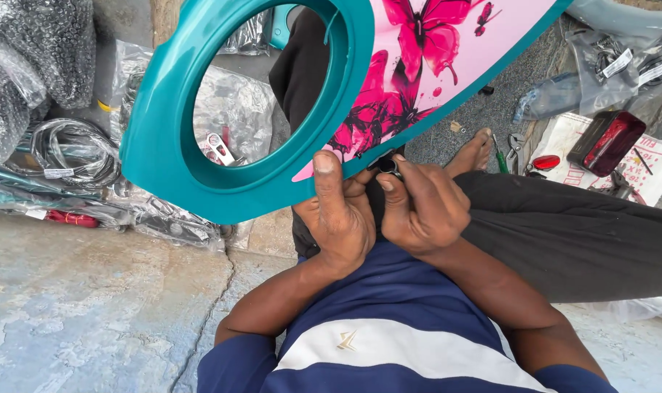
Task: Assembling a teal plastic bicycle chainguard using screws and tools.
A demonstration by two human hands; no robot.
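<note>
A teal panel (164, 145) with a large round opening and a pink face printed with butterflies fills the upper view. My left hand (338, 215) grips its lower edge, thumb pressed flat on the teal rim. Right beside it, my right hand (422, 207) pinches a small dark metal part (388, 166) against the same edge. Both hands are over my lap, above my dark trousers (564, 233).
Clear plastic bags of coiled cables (69, 153) and parts lie at the left on the cracked concrete floor (91, 306). A red tail lamp (606, 142) rests on a white sack at the right. Pliers (515, 145) and a green-handled screwdriver lie near my bare foot (473, 151).
</note>
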